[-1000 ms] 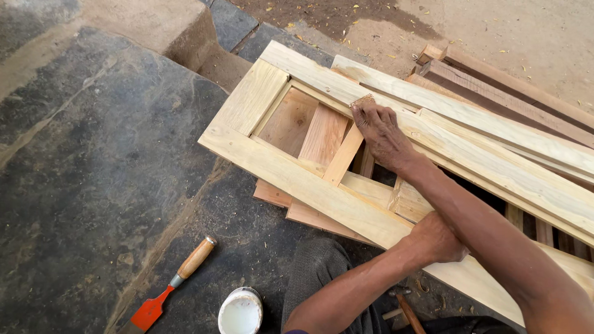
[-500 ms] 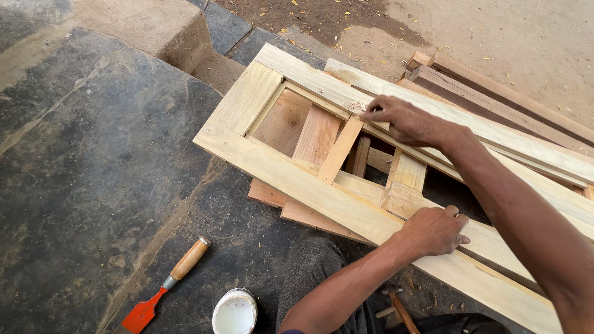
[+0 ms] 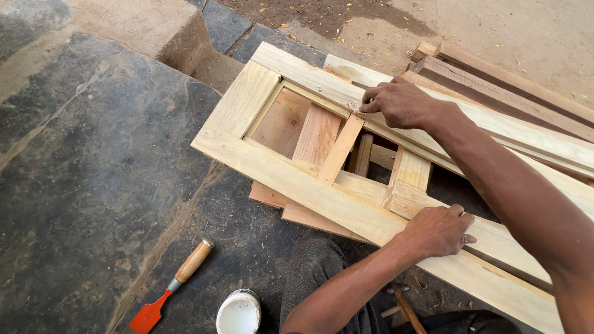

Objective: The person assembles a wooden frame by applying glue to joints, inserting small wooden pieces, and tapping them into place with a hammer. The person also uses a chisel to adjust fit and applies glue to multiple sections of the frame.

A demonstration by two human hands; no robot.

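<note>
Chisel (image 3: 170, 289): 7 o'clock on the stone floor (image 3: 93, 173), red blade, wooden handle
White tub (image 3: 239, 313): 6 o'clock, just right of it
Wooden frame (image 3: 346, 204): centre, across spare boards
Left hand (image 3: 438, 231): flat, fingers spread, pressing near rail
Right hand (image 3: 402, 102): 1 o'clock, fingertips bent on far rail

head view, looking steeply down, close over wooden frame (image 3: 297, 179)
</note>
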